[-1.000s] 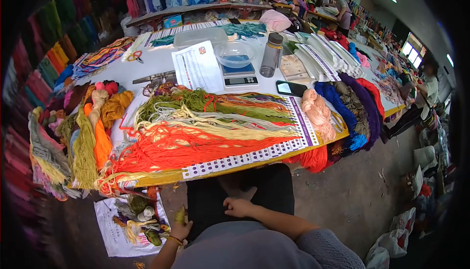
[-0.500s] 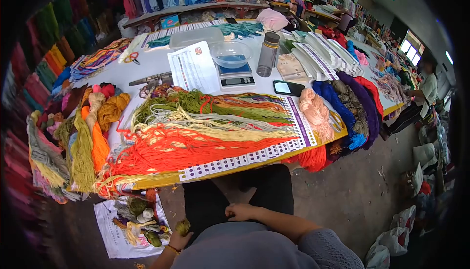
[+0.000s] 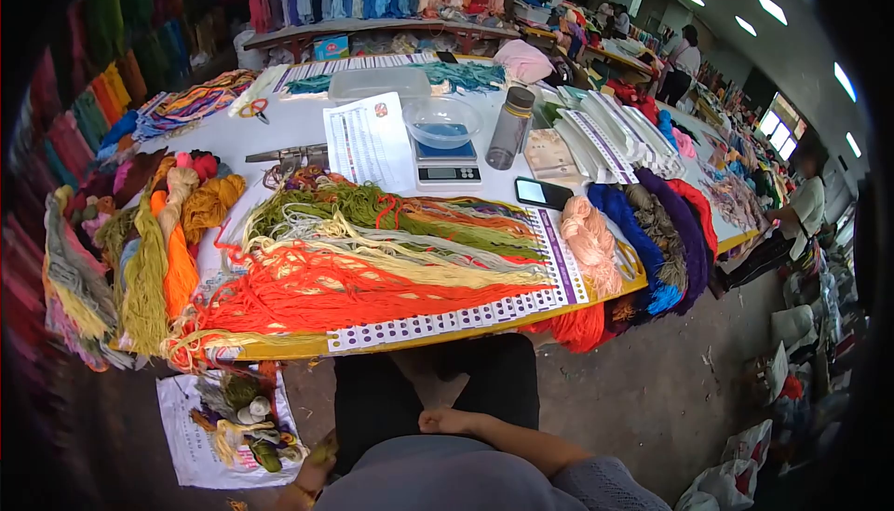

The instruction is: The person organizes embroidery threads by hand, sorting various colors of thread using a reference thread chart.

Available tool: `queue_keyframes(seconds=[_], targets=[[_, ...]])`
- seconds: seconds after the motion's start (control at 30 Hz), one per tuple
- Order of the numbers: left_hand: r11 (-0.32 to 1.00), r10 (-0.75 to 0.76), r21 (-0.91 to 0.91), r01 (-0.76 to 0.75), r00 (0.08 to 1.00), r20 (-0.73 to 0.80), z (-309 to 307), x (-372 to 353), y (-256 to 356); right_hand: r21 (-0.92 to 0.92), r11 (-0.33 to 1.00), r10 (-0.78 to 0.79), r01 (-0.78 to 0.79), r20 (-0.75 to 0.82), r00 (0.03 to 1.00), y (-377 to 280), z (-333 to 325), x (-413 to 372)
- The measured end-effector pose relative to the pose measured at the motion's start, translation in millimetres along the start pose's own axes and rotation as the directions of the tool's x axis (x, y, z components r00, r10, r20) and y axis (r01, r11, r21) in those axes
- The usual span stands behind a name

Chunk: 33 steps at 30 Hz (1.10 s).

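My left hand is low beside my left thigh, its fingers around a small olive-green thread bundle. Near it on the floor lies a white bag with several small skeins on it. My right hand rests in my lap with its fingers curled; whether anything is inside is hidden. Above my lap, long red threads, with cream and green ones behind, spread over the table, their right ends at white punched cards.
Behind the threads are a printed sheet, a scale with a plastic bowl, a bottle and a phone. Scissors lie at the back left. A seated person is at the right.
The view has shifted, with the table lower and further left. My left hand has moved down with the olive-green bundle. My right hand stays in my lap.
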<state>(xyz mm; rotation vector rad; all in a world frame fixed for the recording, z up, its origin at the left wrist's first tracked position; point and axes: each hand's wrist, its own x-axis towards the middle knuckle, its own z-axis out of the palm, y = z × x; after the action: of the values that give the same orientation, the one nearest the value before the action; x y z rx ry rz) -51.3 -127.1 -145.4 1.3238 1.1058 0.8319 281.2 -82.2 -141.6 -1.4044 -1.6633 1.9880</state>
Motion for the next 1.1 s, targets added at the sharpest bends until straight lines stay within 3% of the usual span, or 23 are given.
queue_keyframes(seconds=[0.03, 0.1, 0.2, 0.23, 0.3, 0.33, 0.37, 0.43, 0.47, 0.5, 0.53, 0.57, 0.6, 0.67, 0.7, 0.73, 0.77, 0.83, 0.87, 0.93, 1.0, 1.03, 1.1], targets=[[1.000, 0.002, -0.009, -0.002, 1.000, -0.001, -3, -7, -9, -0.016, 1.000, -0.001, 0.003, 0.102, 0.995, -1, -1, -5], [0.904, -0.419, 0.100, 0.415, 0.908, 0.022, -7, -19, -21, 0.037, 0.999, -0.037, 0.032, 0.123, 0.992, 7, -1, -4], [0.917, -0.287, 0.309, 0.251, 0.955, 0.078, 7, 0, 22, -0.070, 0.996, 0.056, -0.055, 0.020, 0.998, 1, 0, -7], [0.915, -0.293, 0.313, 0.254, 0.953, 0.082, 4, 2, 20, -0.180, 0.980, 0.065, -0.085, -0.116, 0.991, -8, -3, -16], [0.927, -0.103, 0.367, 0.083, 0.994, 0.033, -5, 18, 4, -0.389, 0.906, 0.021, -0.165, -0.348, 0.937, -12, -9, -37], [0.967, -0.235, 0.103, 0.234, 0.972, 0.001, -9, 27, 8, -0.481, 0.851, -0.027, -0.209, -0.437, 0.899, -10, -14, -51], [0.969, -0.228, 0.100, 0.226, 0.974, 0.003, -10, 31, 13, -0.644, 0.713, -0.134, -0.279, -0.515, 0.846, -7, -19, -68], [0.826, -0.378, -0.398, 0.398, 0.916, 0.131, 0, 51, 78, -0.608, 0.639, -0.056, -0.471, -0.647, 0.760, -9, -29, -102], [0.825, -0.376, -0.402, 0.397, 0.917, 0.133, 10, 58, 94, -0.587, 0.599, -0.050, -0.545, -0.706, 0.706, 6, -33, -111], [0.682, -0.253, -0.612, 0.400, 0.914, 0.316, 22, 64, 109, -0.587, 0.596, -0.048, -0.547, -0.707, 0.706, 6, -33, -117], [0.480, -0.080, -0.766, 0.428, 0.891, 0.447, 35, 71, 120, -0.489, 0.600, -0.021, -0.633, -0.801, 0.599, 2, -32, -124], [0.506, -0.069, -0.718, 0.478, 0.853, 0.518, 48, 79, 128, -0.380, 0.602, 0.004, -0.703, -0.878, 0.478, 0, -33, -128], [0.527, -0.033, -0.650, 0.547, 0.777, 0.628, 61, 90, 137, -0.337, 0.642, 0.057, -0.688, -0.875, 0.482, 10, -37, -128], [0.730, -0.184, -0.346, 0.589, 0.657, 0.732, 91, 117, 130, -0.356, 0.670, 0.066, -0.651, -0.845, 0.530, 28, -43, -119], [0.859, -0.264, -0.130, 0.494, 0.647, 0.715, 111, 131, 115, -0.370, 0.700, 0.075, -0.611, -0.812, 0.578, 32, -44, -118], [0.965, -0.203, 0.018, 0.260, 0.706, 0.678, 130, 140, 98, -0.362, 0.701, 0.078, -0.614, -0.817, 0.571, 34, -45, -117], [0.966, -0.204, 0.024, 0.258, 0.700, 0.684, 145, 148, 77, -0.369, 0.726, 0.040, -0.580, -0.820, 0.571, 34, -44, -113], [0.952, -0.140, 0.284, -0.113, 0.666, 0.733, 168, 164, 39, -0.374, 0.751, 0.000, -0.544, -0.824, 0.567, 35, -43, -107], [0.951, -0.139, 0.285, -0.116, 0.665, 0.734, 177, 168, 26, -0.397, 0.774, -0.097, -0.494, -0.845, 0.527, 38, -42, -105], [0.753, -0.075, 0.527, -0.394, 0.745, 0.663, 190, 171, 19, -0.422, 0.792, -0.189, -0.442, -0.857, 0.479, 36, -38, -101], [0.724, -0.252, 0.607, -0.327, 0.694, 0.674, 199, 180, 28, -0.227, 0.900, -0.086, -0.373, -0.930, 0.357, 32, -39, -98], [0.704, -0.302, 0.639, -0.310, 0.684, 0.664, 203, 181, 36, -0.224, 0.900, -0.082, -0.375, -0.930, 0.359, 34, -43, -95], [0.681, -0.298, 0.644, -0.348, 0.672, 0.678, 210, 189, 16, -0.186, 0.935, -0.083, -0.304, -0.944, 0.320, 43, -49, -87]])
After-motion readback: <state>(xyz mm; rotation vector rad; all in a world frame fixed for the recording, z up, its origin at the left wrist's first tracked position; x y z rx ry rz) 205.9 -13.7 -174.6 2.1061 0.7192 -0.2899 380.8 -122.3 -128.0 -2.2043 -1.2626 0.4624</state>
